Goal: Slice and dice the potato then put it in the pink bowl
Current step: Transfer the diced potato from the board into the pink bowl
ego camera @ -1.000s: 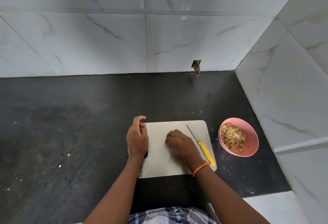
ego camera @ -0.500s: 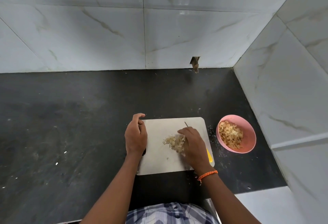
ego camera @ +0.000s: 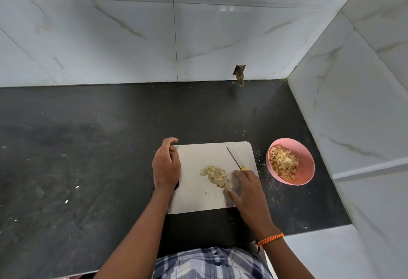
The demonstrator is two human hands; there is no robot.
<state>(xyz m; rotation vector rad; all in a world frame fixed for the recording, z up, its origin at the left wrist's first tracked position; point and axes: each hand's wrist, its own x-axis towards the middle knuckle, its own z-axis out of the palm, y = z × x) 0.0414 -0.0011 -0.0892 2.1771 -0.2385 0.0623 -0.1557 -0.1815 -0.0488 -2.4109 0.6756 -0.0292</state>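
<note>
Here, our right hand lies flat with fingers spread, its edge against the diced potato on the cutting board. A careless sweep could scatter cubes or nudge the knife beneath. Our left hand curls around the board's edge. Beyond, the pink bowl already holds 1 batch.

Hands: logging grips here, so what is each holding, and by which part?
Left hand grips the white cutting board at its left edge; right hand holds nothing.
</note>
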